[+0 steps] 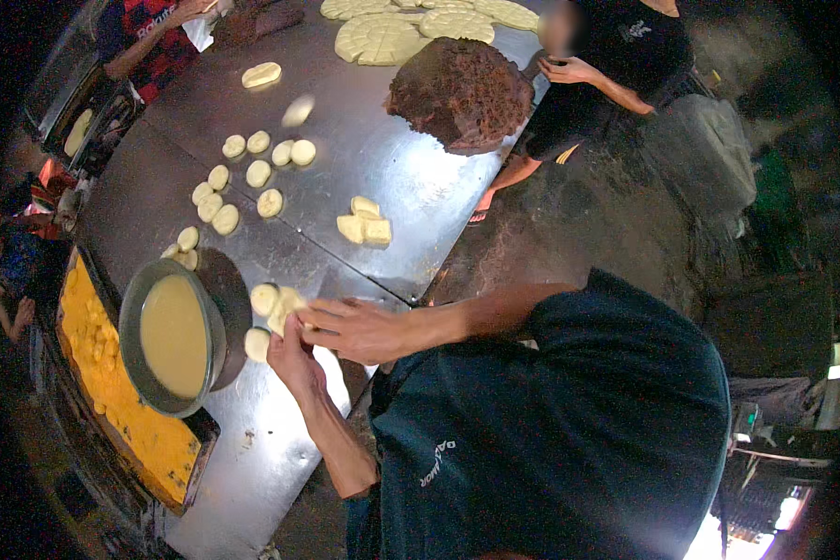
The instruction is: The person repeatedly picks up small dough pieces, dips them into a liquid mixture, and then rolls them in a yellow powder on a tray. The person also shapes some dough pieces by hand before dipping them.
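My left hand (pixel 297 371) and my right hand (pixel 360 332) meet over the near side of a metal worktable (pixel 350 273). Between their fingers is a soft piece of pale dough (pixel 286 308), blurred and partly covered by the right fingers. Touching or very close to it lies a round dough piece (pixel 264 299). Another dough round (pixel 257 344) rests just beyond my left fingers. A deep bowl (pixel 218 350) of creamy, pale yellow liquid (pixel 175 336) stands farther out, past these rounds.
Several dough rounds (pixel 258 173) lie scattered across the table, near cut dough chunks (pixel 365 222). A blurred dough piece (pixel 298 110) appears farther up. Beyond are a dark brown mound (pixel 462 94) and flat dough sheets (pixel 378 38). A tray of orange paste (pixel 133 413) borders the bowl. Co-workers (pixel 630 56) stand around.
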The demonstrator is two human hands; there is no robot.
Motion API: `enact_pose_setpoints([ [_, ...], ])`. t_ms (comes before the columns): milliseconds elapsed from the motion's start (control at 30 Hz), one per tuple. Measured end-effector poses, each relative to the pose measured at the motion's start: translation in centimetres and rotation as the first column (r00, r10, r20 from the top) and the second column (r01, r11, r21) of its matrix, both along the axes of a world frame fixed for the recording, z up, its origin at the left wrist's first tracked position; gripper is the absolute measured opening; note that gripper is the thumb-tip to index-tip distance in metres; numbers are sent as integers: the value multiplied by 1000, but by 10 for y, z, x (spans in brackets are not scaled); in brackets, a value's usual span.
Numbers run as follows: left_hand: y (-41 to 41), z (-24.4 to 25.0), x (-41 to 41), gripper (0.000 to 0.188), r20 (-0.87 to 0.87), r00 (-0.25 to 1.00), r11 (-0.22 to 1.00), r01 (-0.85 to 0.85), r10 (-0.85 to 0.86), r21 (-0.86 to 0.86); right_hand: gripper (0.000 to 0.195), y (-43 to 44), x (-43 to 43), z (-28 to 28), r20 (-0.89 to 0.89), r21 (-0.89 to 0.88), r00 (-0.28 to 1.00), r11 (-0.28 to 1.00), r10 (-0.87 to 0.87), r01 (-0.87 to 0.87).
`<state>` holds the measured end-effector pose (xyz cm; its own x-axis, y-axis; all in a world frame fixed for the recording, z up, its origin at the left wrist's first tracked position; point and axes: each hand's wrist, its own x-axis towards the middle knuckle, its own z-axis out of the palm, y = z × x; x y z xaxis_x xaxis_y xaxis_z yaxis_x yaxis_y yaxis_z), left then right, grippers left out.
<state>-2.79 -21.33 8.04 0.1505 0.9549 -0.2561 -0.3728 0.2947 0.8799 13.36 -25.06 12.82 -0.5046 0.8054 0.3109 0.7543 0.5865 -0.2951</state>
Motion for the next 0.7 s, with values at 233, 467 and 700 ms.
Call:
enact_pose_setpoints([
  [233,-19,20,-26,27,-449,893,999,15,5,41,16,74,291,-64,468,419,522,699,-714,580],
  [467,-20,5,-36,39,-68,988,978,-147,138,-150,16,79,397,-112,569,64,708,881,-419,470],
  [700,-15,11,8,32,-153,971,956,-211,182,-204,34,100,295,6,-494,-794,488,602,-719,83],
])
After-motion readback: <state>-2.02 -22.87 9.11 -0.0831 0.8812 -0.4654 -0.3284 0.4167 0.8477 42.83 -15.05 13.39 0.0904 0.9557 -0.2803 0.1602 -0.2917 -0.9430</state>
